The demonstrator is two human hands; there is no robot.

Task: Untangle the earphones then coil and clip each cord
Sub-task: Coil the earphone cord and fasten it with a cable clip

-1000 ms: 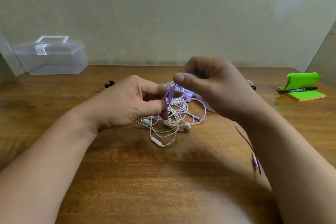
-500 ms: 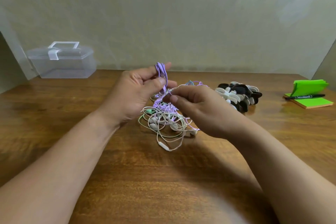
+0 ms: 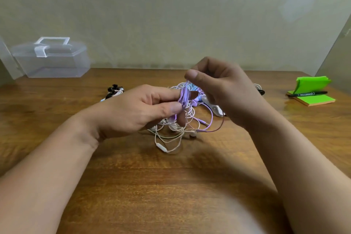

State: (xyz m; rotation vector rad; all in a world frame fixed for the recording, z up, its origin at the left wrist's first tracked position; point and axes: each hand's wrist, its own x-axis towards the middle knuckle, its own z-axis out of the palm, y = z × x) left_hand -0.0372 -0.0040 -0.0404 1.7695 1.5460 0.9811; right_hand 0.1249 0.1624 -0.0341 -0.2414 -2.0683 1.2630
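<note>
Left hand (image 3: 144, 110): fingers curled, with thumb and forefinger pinching a bunch of purple earphone cord (image 3: 183, 95) loops, held just above the table.
Right hand (image 3: 224, 89): raised beside the left hand, fingers curled, thumb and fingertips nipping the top of the same purple loops.
Purple cord: gathered upright between the two hands. One slack loop (image 3: 210, 127) hangs down to the right and lies on the wood.
White earphones (image 3: 171, 135): a loose tangle on the wooden table (image 3: 171, 186) right under the hands, with an inline remote (image 3: 161, 147) at its near edge.
In the way: the left hand covers the tangle's left part. The right hand hides most of what lies behind it, apart from a white clip (image 3: 215, 109) at its palm.
Left of hands: a small black and white bundle (image 3: 114, 90), too small to tell more.
Far left: clear plastic box (image 3: 51, 59) with its lid closed, against the wall.
Far right: green sticky notes (image 3: 313, 99) with a black marker (image 3: 307, 93) lying across them.
</note>
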